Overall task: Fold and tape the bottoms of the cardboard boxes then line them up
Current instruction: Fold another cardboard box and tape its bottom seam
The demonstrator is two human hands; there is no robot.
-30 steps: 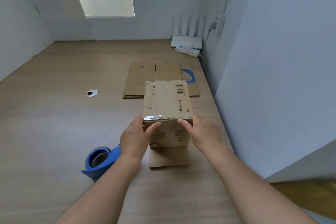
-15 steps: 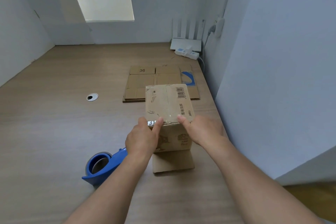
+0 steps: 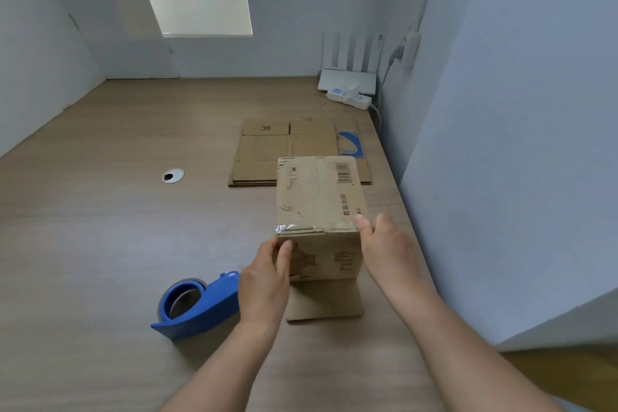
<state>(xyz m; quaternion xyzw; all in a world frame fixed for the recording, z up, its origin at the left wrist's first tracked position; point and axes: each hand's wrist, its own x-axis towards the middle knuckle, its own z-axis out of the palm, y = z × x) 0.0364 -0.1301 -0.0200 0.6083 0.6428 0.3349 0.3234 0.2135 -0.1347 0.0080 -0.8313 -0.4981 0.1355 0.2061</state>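
Observation:
A small cardboard box (image 3: 317,201) stands upside down on the wooden table, its taped bottom facing up and clear tape wrinkled over the near edge. A loose flap (image 3: 326,301) lies flat on the table in front of it. My left hand (image 3: 267,278) grips the box's near left corner, thumb on the front face. My right hand (image 3: 388,251) holds the right side, thumb at the top right edge. A blue tape dispenser (image 3: 197,304) rests on the table just left of my left wrist. Flattened cardboard boxes (image 3: 264,157) lie behind the box.
A white wall (image 3: 501,144) runs close along the table's right edge. A power strip (image 3: 349,98) and a white router sit at the back right corner. A cable hole (image 3: 173,176) is in the tabletop at the left.
My left hand has slid down from the top edge to the box's near left corner. The right hand has shifted along the right side. The box stays in place.

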